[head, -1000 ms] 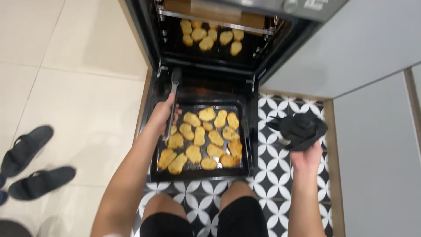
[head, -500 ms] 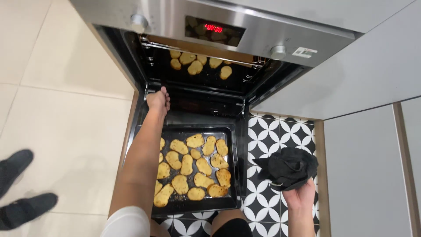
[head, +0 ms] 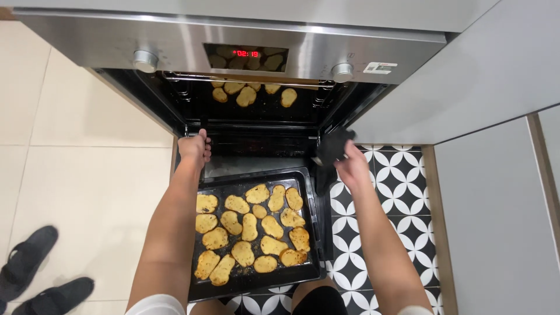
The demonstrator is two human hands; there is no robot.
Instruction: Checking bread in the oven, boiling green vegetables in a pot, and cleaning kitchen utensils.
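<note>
The left hand (head: 195, 148) sits at eleven o'clock of the black baking tray (head: 312, 219), fingers curled over the open oven door's (head: 256, 165) top edge; the right hand (head: 350, 166), at two o'clock, grips a black oven cloth (head: 332, 146); toasted bread slices (head: 251, 227) cover the tray; another batch (head: 248, 93) sits inside the oven.

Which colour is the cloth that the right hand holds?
The cloth in the right hand is black, seen in the head view.
</note>
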